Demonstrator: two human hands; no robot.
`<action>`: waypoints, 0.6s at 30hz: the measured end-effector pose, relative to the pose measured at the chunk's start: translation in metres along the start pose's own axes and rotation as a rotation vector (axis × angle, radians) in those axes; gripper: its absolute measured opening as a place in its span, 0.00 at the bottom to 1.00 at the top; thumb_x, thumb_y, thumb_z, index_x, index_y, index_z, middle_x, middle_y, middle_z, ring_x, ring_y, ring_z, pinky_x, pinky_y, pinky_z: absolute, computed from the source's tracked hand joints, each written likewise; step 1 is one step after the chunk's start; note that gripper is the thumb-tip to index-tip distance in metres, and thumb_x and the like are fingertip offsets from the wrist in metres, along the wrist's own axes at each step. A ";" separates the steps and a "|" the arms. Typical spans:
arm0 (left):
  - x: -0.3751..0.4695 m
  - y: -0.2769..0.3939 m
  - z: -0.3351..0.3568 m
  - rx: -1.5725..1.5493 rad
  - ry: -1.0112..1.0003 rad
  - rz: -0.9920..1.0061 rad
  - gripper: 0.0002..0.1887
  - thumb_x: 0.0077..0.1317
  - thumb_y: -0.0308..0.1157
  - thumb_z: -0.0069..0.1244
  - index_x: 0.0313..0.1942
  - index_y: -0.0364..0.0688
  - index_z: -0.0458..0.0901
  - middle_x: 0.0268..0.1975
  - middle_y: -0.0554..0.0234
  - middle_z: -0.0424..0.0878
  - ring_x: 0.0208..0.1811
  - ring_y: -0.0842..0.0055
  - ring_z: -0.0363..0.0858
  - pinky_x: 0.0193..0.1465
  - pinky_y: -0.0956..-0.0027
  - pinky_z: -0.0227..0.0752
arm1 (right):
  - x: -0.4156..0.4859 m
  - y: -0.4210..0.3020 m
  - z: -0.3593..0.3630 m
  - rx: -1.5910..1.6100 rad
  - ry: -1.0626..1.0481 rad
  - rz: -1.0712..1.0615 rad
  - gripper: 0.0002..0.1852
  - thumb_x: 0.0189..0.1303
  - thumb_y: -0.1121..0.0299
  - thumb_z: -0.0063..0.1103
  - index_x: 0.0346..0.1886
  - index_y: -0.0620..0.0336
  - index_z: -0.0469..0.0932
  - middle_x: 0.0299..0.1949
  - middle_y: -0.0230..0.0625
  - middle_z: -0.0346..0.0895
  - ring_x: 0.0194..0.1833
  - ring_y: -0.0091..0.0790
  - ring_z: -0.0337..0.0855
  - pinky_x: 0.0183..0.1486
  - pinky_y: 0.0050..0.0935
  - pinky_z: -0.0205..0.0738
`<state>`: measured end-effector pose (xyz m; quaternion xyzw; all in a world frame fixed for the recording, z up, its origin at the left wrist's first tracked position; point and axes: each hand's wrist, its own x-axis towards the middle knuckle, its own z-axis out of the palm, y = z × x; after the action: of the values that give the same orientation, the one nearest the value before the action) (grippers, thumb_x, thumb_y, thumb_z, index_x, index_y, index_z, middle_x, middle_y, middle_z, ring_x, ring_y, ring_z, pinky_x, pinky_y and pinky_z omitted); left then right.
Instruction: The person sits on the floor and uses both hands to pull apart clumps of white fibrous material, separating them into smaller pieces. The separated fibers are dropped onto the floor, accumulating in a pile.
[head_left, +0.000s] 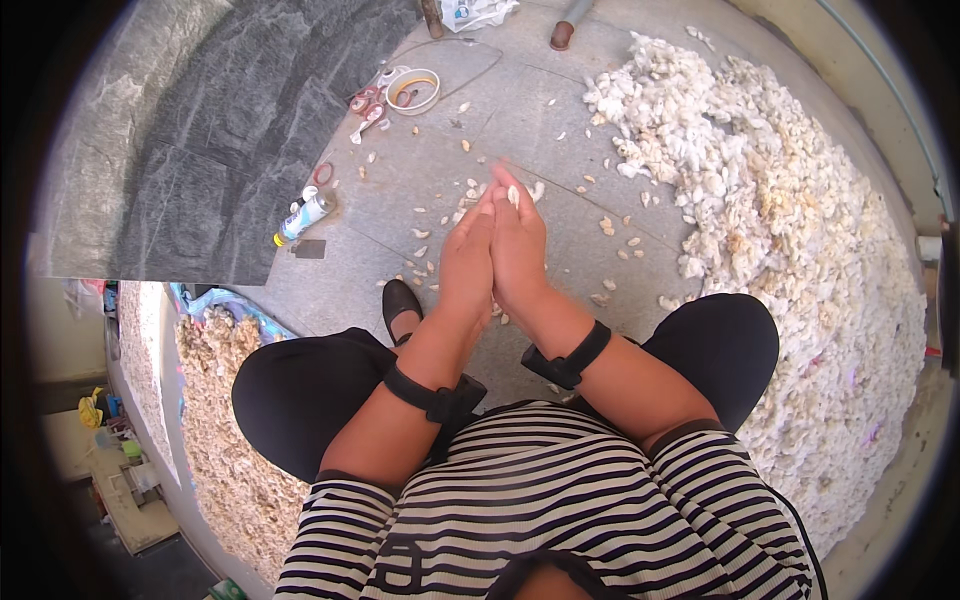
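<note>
My left hand (466, 259) and my right hand (520, 251) are pressed palm to palm in front of me, fingers pointing away. A whitish tuft (513, 196), seemingly raw cotton, shows at the right thumb tip, between the fingers. What lies between the palms is hidden, and the far fingertips are slightly blurred. Beyond and beneath the hands, small loose tufts (607, 224) are scattered over the grey tiled floor (525, 105). A large heap of off-white raw cotton (780, 195) spreads along my right side. Each wrist wears a black band.
Dark stone-patterned slabs (217, 150) cover the upper left. Beside them lie a bottle with a yellow cap (304, 217), a white ring-shaped roll (412, 109) and several reddish rings. A grey pipe (571, 22) and a plastic bag (480, 13) are at the far edge. A browner fibre heap (232, 405) lies left.
</note>
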<state>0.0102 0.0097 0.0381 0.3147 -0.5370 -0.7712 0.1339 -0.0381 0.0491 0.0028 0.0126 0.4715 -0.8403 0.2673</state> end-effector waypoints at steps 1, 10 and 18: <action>0.004 0.003 -0.003 -0.011 0.037 -0.023 0.26 0.83 0.39 0.32 0.73 0.31 0.65 0.72 0.53 0.70 0.72 0.73 0.68 0.72 0.71 0.62 | -0.010 0.011 0.003 -0.103 -0.047 -0.121 0.23 0.75 0.69 0.48 0.70 0.65 0.69 0.74 0.51 0.65 0.76 0.44 0.63 0.75 0.34 0.55; -0.002 0.005 -0.001 -0.049 -0.041 -0.025 0.25 0.81 0.38 0.40 0.72 0.32 0.67 0.69 0.53 0.74 0.68 0.73 0.73 0.69 0.71 0.66 | -0.002 -0.031 0.013 0.068 0.033 0.133 0.23 0.79 0.61 0.45 0.71 0.61 0.70 0.71 0.49 0.69 0.71 0.39 0.69 0.72 0.31 0.60; 0.014 0.020 -0.019 -0.050 0.088 0.074 0.25 0.82 0.41 0.37 0.71 0.35 0.69 0.70 0.56 0.72 0.71 0.73 0.69 0.72 0.68 0.62 | -0.030 0.009 0.025 -0.236 -0.152 -0.221 0.25 0.78 0.62 0.46 0.71 0.66 0.68 0.76 0.53 0.62 0.76 0.44 0.62 0.76 0.35 0.54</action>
<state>0.0088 -0.0198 0.0467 0.3247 -0.5225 -0.7643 0.1934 -0.0025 0.0382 0.0177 -0.1344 0.5438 -0.8019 0.2077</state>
